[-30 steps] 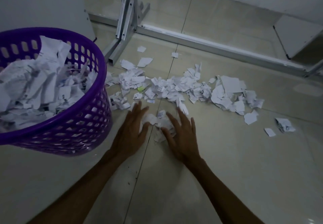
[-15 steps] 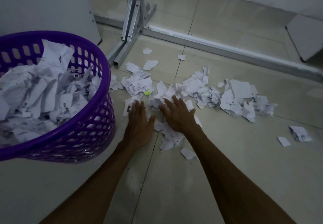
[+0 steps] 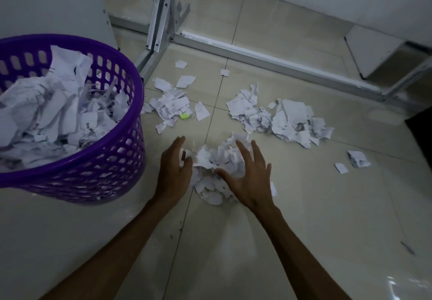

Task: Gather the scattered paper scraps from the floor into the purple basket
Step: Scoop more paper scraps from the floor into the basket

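The floor (image 3: 304, 206) is pale glossy tile, dimly lit, with thin grout lines and a few dark specks near the person's forearms. A grey metal frame (image 3: 161, 16) stands upright at the back, its rail running low along the floor to the right, and a white panel (image 3: 51, 5) rises behind the basket at the left. A pale box-like unit (image 3: 374, 49) sits in the far right corner.

The purple basket (image 3: 131, 140) stands on the floor at the left, already heaped with crumpled paper. Between the two hands lies a small gathered pile of paper scraps (image 3: 215, 166). The left hand (image 3: 174, 166) is set on edge against the pile's left side, fingers straight; the right hand (image 3: 247, 180) rests over its right side, fingers spread and relaxed, gripping nothing.

Farther back lie two looser heaps: one (image 3: 171, 105) just beside the basket, with a small yellow-green bit (image 3: 184, 116) at its edge, and a larger one (image 3: 287, 119) to the right. A few stray pieces (image 3: 356, 158) lie well apart at the far right.
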A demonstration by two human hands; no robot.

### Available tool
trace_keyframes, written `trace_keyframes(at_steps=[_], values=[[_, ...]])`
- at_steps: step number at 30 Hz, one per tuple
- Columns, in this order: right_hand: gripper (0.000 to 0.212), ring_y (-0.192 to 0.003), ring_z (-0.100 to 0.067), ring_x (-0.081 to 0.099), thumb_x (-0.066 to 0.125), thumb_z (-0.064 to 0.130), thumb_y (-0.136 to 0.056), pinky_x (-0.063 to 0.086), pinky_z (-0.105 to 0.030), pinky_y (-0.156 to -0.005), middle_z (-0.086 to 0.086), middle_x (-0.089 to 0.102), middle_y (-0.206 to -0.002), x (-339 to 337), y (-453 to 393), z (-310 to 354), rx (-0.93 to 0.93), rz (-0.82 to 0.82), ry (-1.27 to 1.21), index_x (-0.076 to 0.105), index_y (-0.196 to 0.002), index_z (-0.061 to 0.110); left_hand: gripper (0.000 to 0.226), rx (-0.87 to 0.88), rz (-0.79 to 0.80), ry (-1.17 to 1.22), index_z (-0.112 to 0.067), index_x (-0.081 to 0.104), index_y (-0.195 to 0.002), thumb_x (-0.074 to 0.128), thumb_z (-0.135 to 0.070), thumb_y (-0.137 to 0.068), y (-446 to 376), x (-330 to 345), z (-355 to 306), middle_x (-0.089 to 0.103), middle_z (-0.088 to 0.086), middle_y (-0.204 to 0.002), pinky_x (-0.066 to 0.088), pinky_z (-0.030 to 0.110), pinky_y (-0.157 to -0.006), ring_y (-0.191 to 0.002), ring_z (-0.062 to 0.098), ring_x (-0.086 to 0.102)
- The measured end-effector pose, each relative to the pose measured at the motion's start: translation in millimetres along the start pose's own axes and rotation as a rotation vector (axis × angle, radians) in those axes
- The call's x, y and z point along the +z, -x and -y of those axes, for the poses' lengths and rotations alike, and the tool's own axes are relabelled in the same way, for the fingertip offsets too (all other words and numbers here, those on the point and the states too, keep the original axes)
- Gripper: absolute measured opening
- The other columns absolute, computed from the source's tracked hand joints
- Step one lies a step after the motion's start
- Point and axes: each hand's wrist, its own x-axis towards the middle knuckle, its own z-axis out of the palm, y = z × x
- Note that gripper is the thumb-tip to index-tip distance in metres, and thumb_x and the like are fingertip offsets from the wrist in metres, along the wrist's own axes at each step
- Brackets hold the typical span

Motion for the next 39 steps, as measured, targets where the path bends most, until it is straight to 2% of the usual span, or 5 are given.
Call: trace_keyframes(at_steps=[6, 11, 18, 27, 39], values=[[0.106, -0.151, -0.033, -0.004, 0.054, 0.087, -0.067, 0.011, -0.074, -0.108, -0.003, -0.019, -0.164, 18, -25, 17, 0.043, 0.281, 0.12, -0.006, -0.149, 0.055, 0.034, -0.387, 0.141, 0.441, -0.016, 0.055, -0.133, 0.047, -0.019, -0.101, -12, 14, -20, 0.063, 0.0, -0.125, 0.051, 0.021, -0.089, -0.106, 0.005, 0.063], [0.065, -0.141, -0.029, 0.033, 0.049, 0.064, -0.088, 0.032, -0.057, -0.11, -0.006, 0.035, -0.156, 38, -25, 29, -0.028, 0.214, 0.178, 0.036, -0.146, 0.038, 0.025, -0.452, 0.132, 0.559, -0.025, 0.067, -0.106, 0.053, -0.007, -0.096, -10, 28, -21, 0.072, -0.011, -0.088, 0.052, 0.014, -0.064, -0.076, -0.001, 0.069], [0.01, -0.086, -0.025, 0.065, 0.062, 0.008, -0.09, 0.05, -0.037, -0.078, -0.012, 0.072, -0.093, 38, -18, 36, -0.133, 0.029, -0.036, 0.071, -0.092, 0.008, 0.022, -0.452, 0.193, 0.476, -0.016, 0.074, -0.102, 0.06, -0.003, -0.091, -15, 17, -23, 0.07, 0.006, -0.103, 0.053, 0.025, -0.082, -0.092, 0.019, 0.066], [0.014, -0.081, -0.021, 0.072, 0.083, 0.031, -0.076, 0.059, -0.032, -0.069, 0.001, 0.075, -0.082, -24, -18, 42, 0.44, -0.1, -0.657, 0.072, -0.082, 0.025, 0.036, -0.332, 0.217, 0.444, -0.013, 0.06, -0.129, 0.055, -0.007, -0.094, -16, 2, -76, 0.063, 0.004, -0.125, 0.051, 0.036, -0.095, -0.112, 0.02, 0.061], [0.042, -0.087, -0.023, 0.071, 0.08, 0.021, -0.081, 0.057, -0.028, -0.064, -0.011, 0.073, -0.105, -124, -32, 156, 0.306, -0.121, -0.988, 0.067, -0.118, 0.007, 0.037, -0.07, 0.25, 0.601, -0.016, 0.058, -0.13, 0.062, -0.018, -0.093, -37, -80, -214, 0.068, 0.0, -0.112, 0.055, 0.027, -0.088, -0.105, 0.016, 0.065]])
